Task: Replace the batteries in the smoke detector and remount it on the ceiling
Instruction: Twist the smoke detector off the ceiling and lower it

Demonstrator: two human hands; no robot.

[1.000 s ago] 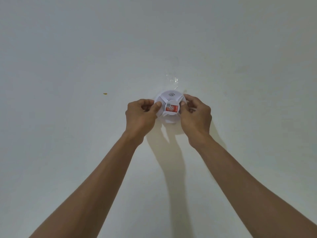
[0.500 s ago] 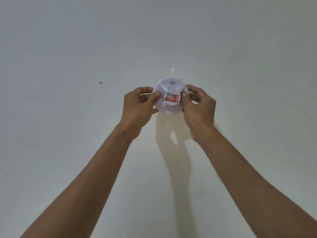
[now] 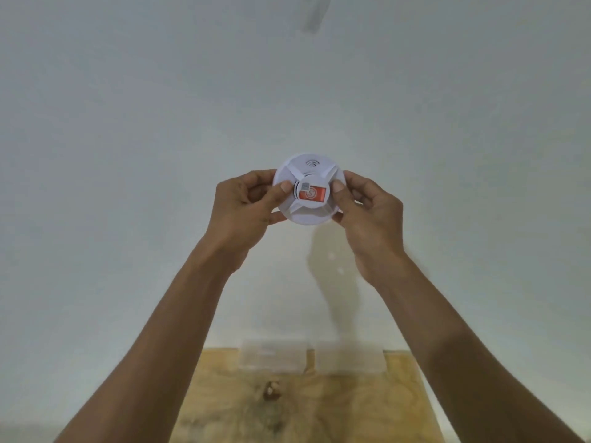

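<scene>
The round white smoke detector (image 3: pixel 308 174) with a red sticker at its centre is held in front of me, away from the white ceiling (image 3: pixel 160 91). My left hand (image 3: pixel 246 203) grips its left rim, thumb on the face. My right hand (image 3: pixel 371 212) grips its right rim the same way. A strip of clear tape (image 3: pixel 315 11) sticks to the ceiling at the top edge, well above the detector.
A wooden panel (image 3: pixel 351 404) with a dark knot (image 3: pixel 271 390) fills the bottom middle of the view, with a pale translucent piece (image 3: pixel 275 354) along its upper edge. White wall surrounds it.
Both hands have pulled the detector down off the ceiling toward me. My view has tilted downward, so the tape spot has moved to the top edge and the wooden panel has appeared below.
</scene>
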